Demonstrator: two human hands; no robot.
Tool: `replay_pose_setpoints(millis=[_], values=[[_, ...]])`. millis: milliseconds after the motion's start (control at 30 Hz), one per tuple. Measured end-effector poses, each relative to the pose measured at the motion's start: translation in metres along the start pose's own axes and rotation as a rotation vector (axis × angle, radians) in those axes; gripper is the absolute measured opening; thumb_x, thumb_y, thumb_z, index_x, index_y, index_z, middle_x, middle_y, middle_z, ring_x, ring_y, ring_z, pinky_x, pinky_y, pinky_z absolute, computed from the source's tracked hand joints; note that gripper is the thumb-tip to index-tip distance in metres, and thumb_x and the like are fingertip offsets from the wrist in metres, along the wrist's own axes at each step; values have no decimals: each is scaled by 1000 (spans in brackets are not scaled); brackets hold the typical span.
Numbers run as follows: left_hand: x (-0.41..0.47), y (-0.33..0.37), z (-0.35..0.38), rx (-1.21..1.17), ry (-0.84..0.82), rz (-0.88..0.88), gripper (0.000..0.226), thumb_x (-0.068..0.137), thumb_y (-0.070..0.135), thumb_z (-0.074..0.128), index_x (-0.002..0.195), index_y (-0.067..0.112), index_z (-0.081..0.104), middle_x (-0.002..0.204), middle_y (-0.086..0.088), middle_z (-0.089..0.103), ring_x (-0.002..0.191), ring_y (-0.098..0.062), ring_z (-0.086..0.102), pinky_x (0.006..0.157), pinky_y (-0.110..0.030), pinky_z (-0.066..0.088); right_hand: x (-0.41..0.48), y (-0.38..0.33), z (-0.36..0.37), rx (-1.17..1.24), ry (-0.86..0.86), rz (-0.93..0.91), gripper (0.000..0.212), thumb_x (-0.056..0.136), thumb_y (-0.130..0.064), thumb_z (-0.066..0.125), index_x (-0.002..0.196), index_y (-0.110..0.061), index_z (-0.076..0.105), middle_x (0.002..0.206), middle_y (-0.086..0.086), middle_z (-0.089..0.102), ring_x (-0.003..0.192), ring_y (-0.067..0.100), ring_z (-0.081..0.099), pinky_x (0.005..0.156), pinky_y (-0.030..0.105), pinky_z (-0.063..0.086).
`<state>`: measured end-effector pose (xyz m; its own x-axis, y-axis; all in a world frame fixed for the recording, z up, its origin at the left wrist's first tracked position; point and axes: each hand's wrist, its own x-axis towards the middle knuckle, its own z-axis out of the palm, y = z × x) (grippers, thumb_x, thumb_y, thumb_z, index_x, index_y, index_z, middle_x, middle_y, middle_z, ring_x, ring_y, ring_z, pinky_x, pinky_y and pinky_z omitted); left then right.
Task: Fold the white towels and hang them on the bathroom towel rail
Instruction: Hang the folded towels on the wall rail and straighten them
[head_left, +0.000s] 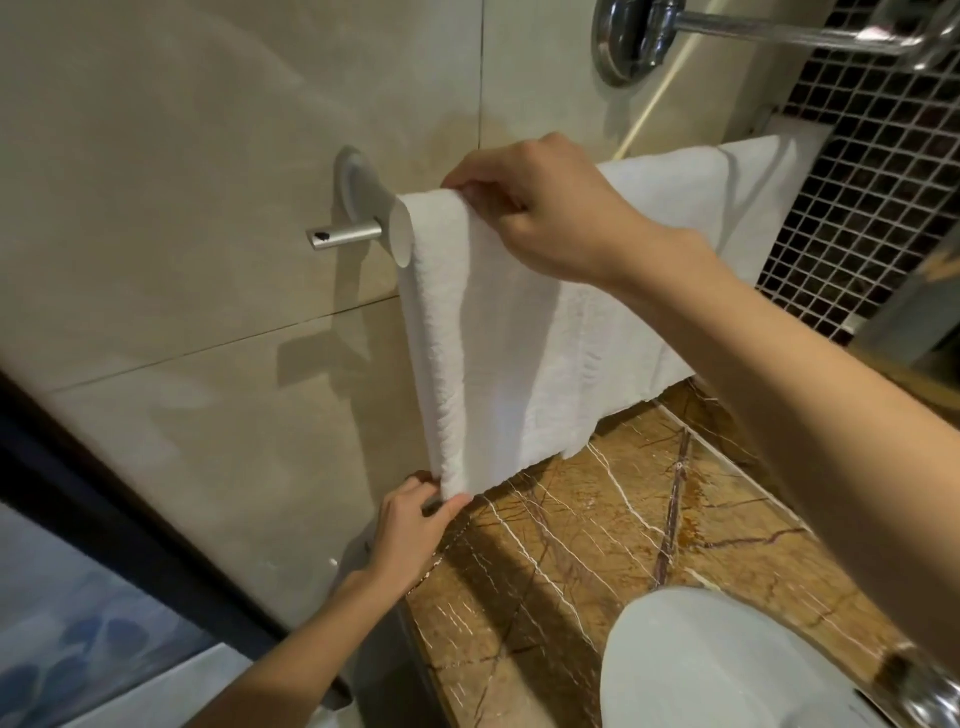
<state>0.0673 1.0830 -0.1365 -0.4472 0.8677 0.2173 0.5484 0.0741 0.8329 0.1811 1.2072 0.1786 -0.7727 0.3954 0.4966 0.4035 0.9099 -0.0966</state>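
Pinch grips hold both ends: the right hand (545, 213) nips the white towel (519, 364) where it drapes over the towel rail (344, 236), and the left hand (410, 530) nips its lower corner. A hard tug from below could drag the towel sideways off the rail's near end, or leave it hanging crooked.

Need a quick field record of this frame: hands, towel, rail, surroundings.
towel: white, draped over towel rail, hanging down
right hand: fingers curled on towel's top edge at the rail
left hand: pinches towel's lower left corner
below: brown marble counter, white rounded fixture
above: chrome bar
wall: beige tiles; dark mosaic at right
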Motion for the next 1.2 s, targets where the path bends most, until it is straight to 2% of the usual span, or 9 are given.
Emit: replay_pose_setpoints(millis=[67, 233, 433, 567, 700, 867, 1033, 1133, 1200], values=[[-3, 1, -2, 24, 13, 29, 21, 78, 24, 76, 95, 11, 75, 83, 13, 64, 78, -1, 59, 70, -7, 43, 0, 0, 0, 0, 2, -1, 32, 95, -18, 44, 117, -18, 67, 113, 4, 70, 106, 30, 61, 88, 44, 46], [-10, -3, -3, 79, -41, 123, 21, 80, 18, 75, 96, 4, 74, 90, -4, 70, 83, -17, 65, 80, -35, 53, 0, 0, -1, 4, -7, -3, 32, 95, -17, 44, 118, -18, 66, 115, 3, 70, 107, 29, 61, 89, 43, 45], [-19, -3, -2, 104, -58, 156, 16, 84, 19, 71, 89, 5, 71, 80, 3, 60, 73, -9, 56, 69, -25, 46, 1, 0, -2, -2, -7, 0, 32, 95, -17, 43, 117, -17, 67, 114, 2, 70, 106, 28, 61, 87, 39, 45], [-24, -2, -1, 86, -82, 111, 19, 87, 20, 67, 94, 2, 72, 85, -4, 64, 78, -18, 60, 73, -38, 52, 4, 0, -2, 54, -29, 30, 32, 94, -17, 44, 113, -18, 69, 113, 1, 70, 106, 26, 61, 89, 37, 46], [-29, 0, 0, 71, -66, 98, 19, 87, 23, 66, 89, 5, 72, 80, -1, 64, 73, -16, 60, 70, -38, 52, 11, 5, -7, 186, -130, 106, 28, 92, -16, 46, 108, -17, 70, 105, -2, 67, 103, 18, 59, 88, 32, 44], [-31, -4, 4, 49, 3, 6, 14, 85, 34, 64, 76, 25, 60, 68, 12, 57, 62, -4, 52, 61, -26, 45, 13, 4, -4, 174, -121, 114, 27, 94, -17, 45, 105, -15, 70, 105, 2, 67, 102, 21, 59, 84, 30, 42], [-28, -3, 5, -64, 77, -153, 21, 81, 22, 73, 81, 35, 57, 85, 12, 67, 84, -9, 65, 71, -26, 54, 11, 2, -2, 143, -96, 103, 33, 88, -7, 42, 106, -11, 69, 102, -1, 67, 101, 22, 59, 79, 29, 41], [-26, 4, 8, -153, 136, -247, 29, 77, 25, 77, 83, 36, 51, 77, 21, 67, 77, 4, 64, 65, -20, 49, 11, 2, -3, 143, -86, 96, 32, 89, -6, 42, 106, -10, 69, 106, 5, 69, 101, 23, 60, 82, 32, 43], [-28, 5, 12, -214, 138, -278, 36, 76, 29, 77, 101, 37, 52, 74, 26, 67, 74, 10, 63, 69, -20, 48, 11, 2, -3, 146, -83, 92, 32, 90, -7, 42, 106, -10, 69, 107, 5, 70, 101, 23, 60, 84, 33, 45]])
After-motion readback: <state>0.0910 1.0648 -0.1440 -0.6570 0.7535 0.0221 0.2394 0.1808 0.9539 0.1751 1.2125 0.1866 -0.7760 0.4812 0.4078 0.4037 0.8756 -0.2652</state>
